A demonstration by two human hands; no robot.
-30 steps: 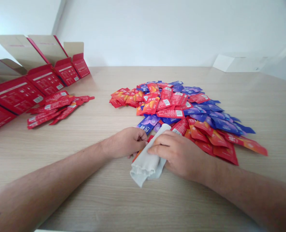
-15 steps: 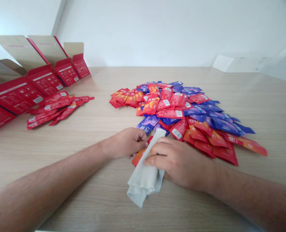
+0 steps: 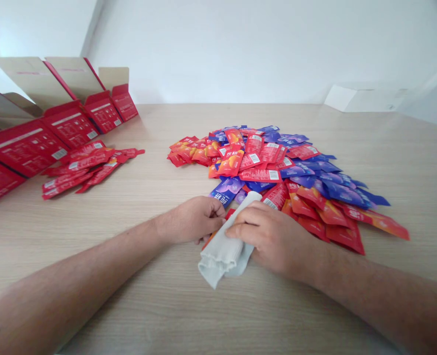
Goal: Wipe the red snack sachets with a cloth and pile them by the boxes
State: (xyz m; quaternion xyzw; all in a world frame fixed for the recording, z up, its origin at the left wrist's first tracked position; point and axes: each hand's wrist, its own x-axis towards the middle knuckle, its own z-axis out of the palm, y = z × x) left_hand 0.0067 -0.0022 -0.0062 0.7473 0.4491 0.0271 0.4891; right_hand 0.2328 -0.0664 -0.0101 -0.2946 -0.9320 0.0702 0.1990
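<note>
My right hand [image 3: 272, 236] presses a folded grey cloth [image 3: 221, 256] down onto a red sachet [image 3: 228, 214] that lies flat on the wooden table [image 3: 159, 301]; its fingers curl over the cloth. My left hand [image 3: 194, 219] pinches the near end of that same sachet, fingers closed. Just beyond both hands spreads a big heap of red and blue sachets [image 3: 277, 170].
A smaller pile of red sachets [image 3: 87, 167] lies at the left. Behind it stand several open red cartons [image 3: 70, 123] with raised flaps. A flat white box [image 3: 366, 97] sits at the far right against the wall.
My right hand slid the cloth toward me along the sachet, then pushed it back away. The left hand stayed put on the sachet's end.
</note>
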